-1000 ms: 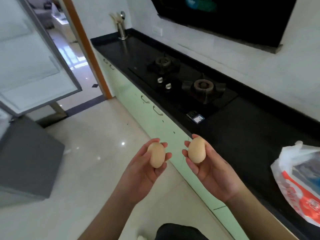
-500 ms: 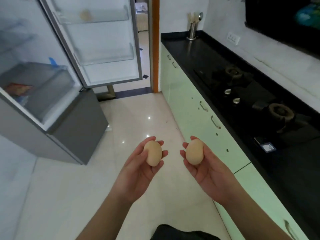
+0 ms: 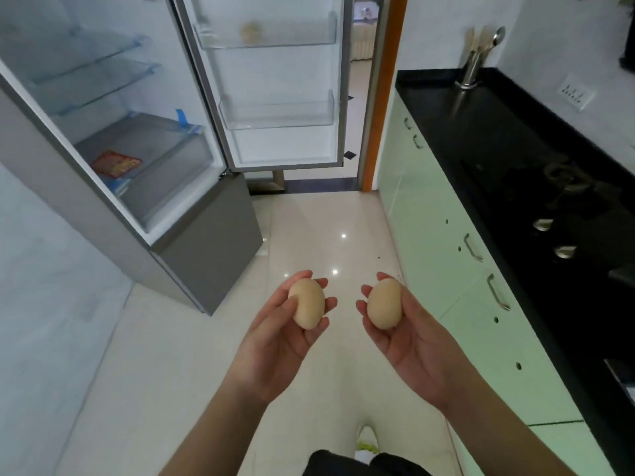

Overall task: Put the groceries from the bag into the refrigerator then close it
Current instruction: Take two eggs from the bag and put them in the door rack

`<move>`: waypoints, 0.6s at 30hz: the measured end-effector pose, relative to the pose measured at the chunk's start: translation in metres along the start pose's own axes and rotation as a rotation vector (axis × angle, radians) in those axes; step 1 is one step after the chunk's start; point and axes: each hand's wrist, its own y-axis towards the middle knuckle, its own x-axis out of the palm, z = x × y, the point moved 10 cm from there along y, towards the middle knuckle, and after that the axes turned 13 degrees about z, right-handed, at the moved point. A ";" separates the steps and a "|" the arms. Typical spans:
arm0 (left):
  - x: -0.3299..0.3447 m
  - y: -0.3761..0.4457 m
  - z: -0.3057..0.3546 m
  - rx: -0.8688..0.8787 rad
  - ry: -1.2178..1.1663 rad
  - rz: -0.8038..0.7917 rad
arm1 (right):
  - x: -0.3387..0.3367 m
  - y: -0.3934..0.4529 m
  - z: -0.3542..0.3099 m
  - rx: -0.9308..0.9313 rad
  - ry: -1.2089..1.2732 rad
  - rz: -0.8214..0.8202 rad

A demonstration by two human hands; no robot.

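Two pale tan oval eggs are in transit, one per hand. Head view: left hand (image 3: 281, 341) cups the left egg (image 3: 307, 303), fingers curled round it; right hand (image 3: 412, 348) cradles the right egg (image 3: 385, 303) the same way. Both are held over the glossy cream tile floor (image 3: 171, 355), near the viewer, well apart from the grey open refrigerator (image 3: 192, 242) at far left.

Progress, judged: partly done. A red flat packet (image 3: 116, 163) lies in the clear bottom drawer (image 3: 165, 187); a small round pale item (image 3: 251, 31), too blurred to identify, sits in the upper door shelf (image 3: 268, 37). Remaining: stow both eggs, shut the door. The bag is out of view, so any further items cannot be told.

Versus earlier frames: the view has swung left from the black countertop (image 3: 515, 132) and bag toward the refrigerator, now nearer and more centred. Grips unchanged.
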 end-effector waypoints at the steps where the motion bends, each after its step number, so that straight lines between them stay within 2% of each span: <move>1: 0.003 0.007 0.002 0.009 -0.004 0.006 | 0.002 0.008 -0.006 0.012 -0.003 -0.014; 9: 0.017 0.067 0.019 0.110 0.011 0.124 | 0.024 0.074 -0.055 0.099 0.015 -0.127; 18: -0.011 0.096 0.057 0.198 -0.038 0.232 | 0.076 0.135 -0.033 0.235 -0.064 -0.249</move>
